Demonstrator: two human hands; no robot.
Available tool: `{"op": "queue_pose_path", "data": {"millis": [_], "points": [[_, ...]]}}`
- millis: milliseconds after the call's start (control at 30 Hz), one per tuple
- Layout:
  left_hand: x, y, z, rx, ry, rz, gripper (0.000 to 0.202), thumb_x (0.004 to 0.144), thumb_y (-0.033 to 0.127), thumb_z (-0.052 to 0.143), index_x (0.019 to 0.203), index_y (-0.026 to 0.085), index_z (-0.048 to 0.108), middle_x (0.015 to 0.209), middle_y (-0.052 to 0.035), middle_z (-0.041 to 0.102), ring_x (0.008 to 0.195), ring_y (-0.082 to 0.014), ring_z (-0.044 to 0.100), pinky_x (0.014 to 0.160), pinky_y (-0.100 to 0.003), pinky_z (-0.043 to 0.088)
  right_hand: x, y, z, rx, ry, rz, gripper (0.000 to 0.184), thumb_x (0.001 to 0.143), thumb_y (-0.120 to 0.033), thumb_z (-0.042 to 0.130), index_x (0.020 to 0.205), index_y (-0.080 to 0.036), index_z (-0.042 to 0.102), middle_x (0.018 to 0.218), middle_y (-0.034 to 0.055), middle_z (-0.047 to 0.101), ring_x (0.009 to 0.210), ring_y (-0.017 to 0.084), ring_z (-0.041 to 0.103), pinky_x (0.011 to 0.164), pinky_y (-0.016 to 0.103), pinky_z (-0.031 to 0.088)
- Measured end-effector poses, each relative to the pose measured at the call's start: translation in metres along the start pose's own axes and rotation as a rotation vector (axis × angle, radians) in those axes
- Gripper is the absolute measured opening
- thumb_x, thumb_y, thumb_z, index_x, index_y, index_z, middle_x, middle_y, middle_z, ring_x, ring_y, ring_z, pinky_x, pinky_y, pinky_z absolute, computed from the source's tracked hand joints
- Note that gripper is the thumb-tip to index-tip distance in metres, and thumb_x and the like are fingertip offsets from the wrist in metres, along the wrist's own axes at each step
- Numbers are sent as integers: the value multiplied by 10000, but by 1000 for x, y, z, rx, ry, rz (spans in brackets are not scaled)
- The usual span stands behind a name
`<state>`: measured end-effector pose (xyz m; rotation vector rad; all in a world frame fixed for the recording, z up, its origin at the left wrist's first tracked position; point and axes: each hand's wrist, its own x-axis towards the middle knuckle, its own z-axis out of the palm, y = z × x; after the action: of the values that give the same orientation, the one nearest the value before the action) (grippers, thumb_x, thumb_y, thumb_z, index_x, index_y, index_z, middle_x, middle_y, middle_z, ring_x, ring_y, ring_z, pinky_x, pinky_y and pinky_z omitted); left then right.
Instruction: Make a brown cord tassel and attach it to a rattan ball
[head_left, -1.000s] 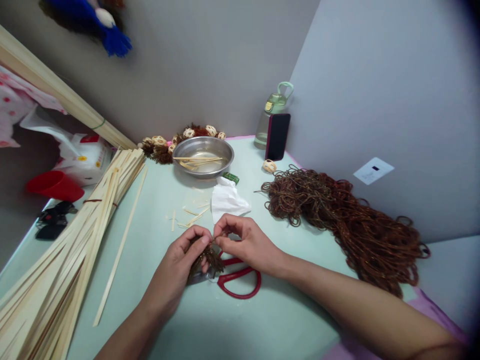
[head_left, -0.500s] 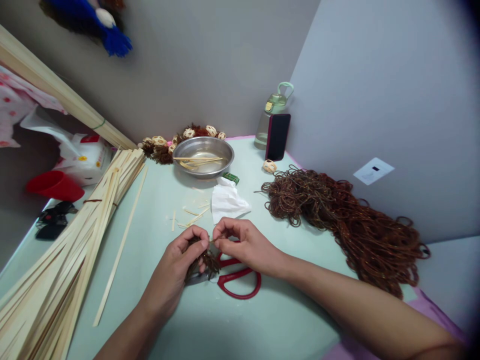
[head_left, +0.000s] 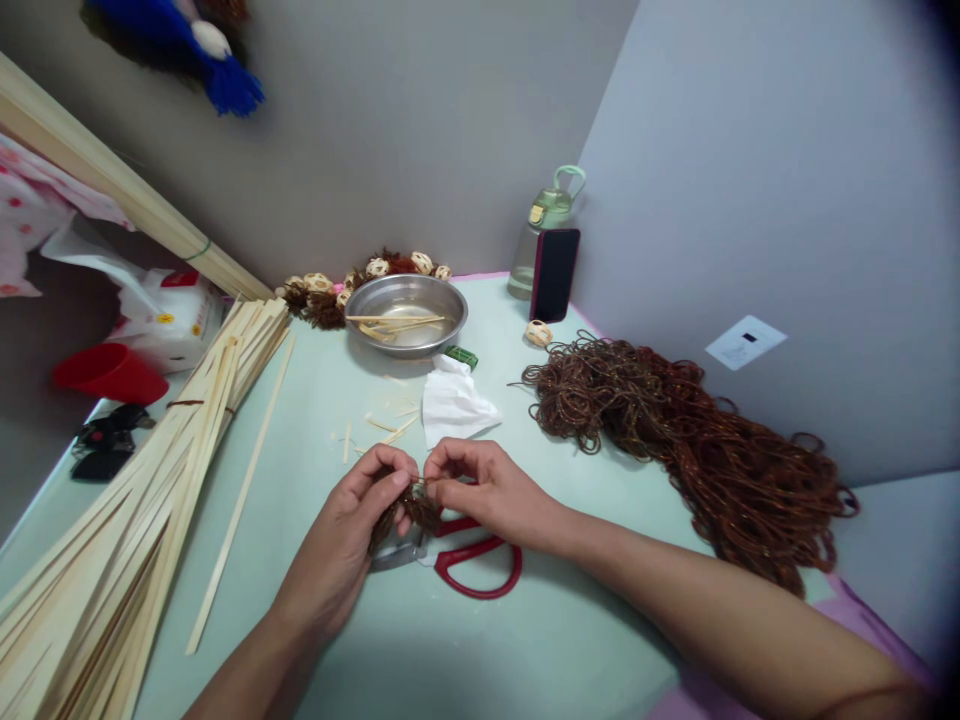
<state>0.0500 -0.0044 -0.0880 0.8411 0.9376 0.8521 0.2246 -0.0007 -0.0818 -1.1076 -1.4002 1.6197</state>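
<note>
My left hand [head_left: 352, 525] is curled around a small bundle of brown cord [head_left: 411, 510], held just above the table. Fingertips of my right hand [head_left: 480, 490] pinch the top of the same bundle, touching my left fingers. Red-handled scissors [head_left: 465, 560] lie on the pale green table [head_left: 525, 640] directly under both hands, blades partly hidden by my left hand.
A big heap of brown cord [head_left: 697, 450] spreads at the right. Bamboo strips [head_left: 150, 480] fan along the left. A steel bowl [head_left: 406, 310], white tissue [head_left: 454, 403], woven balls [head_left: 375, 268], a bottle [head_left: 544, 225] and a phone [head_left: 555, 272] stand farther back.
Both hands have shifted slightly away from me with the bundle, uncovering the scissor blades; the grip stays the same.
</note>
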Motion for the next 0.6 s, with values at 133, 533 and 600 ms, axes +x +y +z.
{"op": "queue_pose_path", "data": {"millis": [133, 533, 600], "points": [[-1, 1, 1, -49, -22, -12, 155, 883, 352, 651, 842, 219, 583, 742, 53, 521, 561, -71, 403, 550, -184, 384, 0, 0, 0, 15, 19, -4, 65, 766, -202, 616, 793, -153, 583, 702, -24, 536, 647, 110, 461, 663, 265, 385], [-2, 3, 1, 43, -34, 75, 163, 909, 337, 621, 841, 205, 555, 1325, -8, 556, 615, -60, 432, 652, -240, 406, 4, 3, -2, 110, 40, -34, 74, 752, -185, 641, 758, -153, 575, 708, -29, 544, 627, 94, 471, 631, 240, 383], [-2, 1, 0, 69, -29, 69, 168, 917, 356, 605, 845, 213, 556, 1248, 0, 585, 632, -72, 443, 661, -245, 403, 4, 2, -3, 131, 51, -39, 96, 764, -205, 660, 753, -153, 581, 717, -26, 551, 647, 95, 477, 646, 240, 387]]}}
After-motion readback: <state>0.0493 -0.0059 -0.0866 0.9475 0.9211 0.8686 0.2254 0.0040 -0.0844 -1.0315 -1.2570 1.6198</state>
